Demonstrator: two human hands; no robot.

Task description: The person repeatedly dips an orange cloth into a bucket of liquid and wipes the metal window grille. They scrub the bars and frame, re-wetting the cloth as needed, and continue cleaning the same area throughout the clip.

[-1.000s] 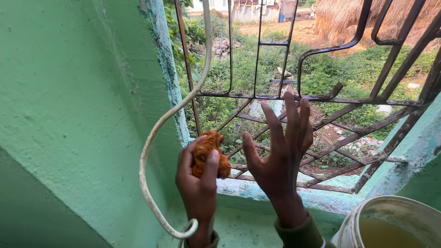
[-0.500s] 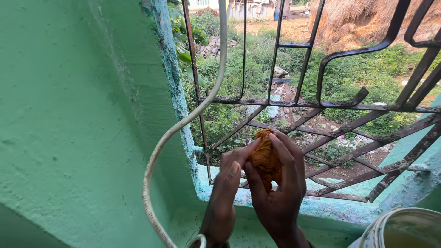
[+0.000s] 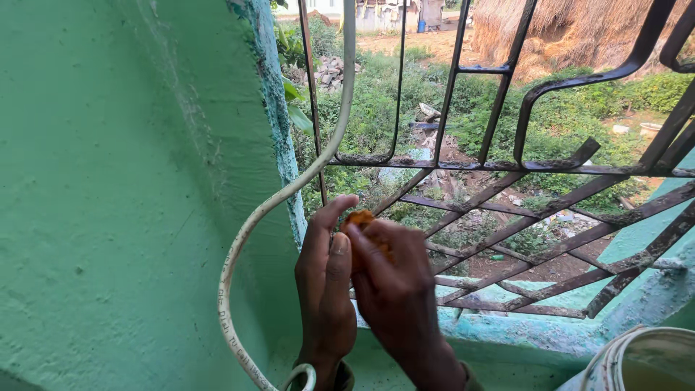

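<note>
Change: my right hand [image 3: 394,289] has come in from the grille [image 3: 507,170].
Grip: both hands pinch the orange lump [image 3: 360,221], left hand [image 3: 326,289] beside the white cable [image 3: 246,239].

It was a plain rural home, seen at a window. A rough green wall [image 3: 123,181] framed an iron grille [image 3: 507,166]. Outside lay weedy ground with rubble [image 3: 329,72], a thatch heap [image 3: 572,32] and low buildings [image 3: 376,11]. A pale cable [image 3: 246,239] hung inside.
</note>
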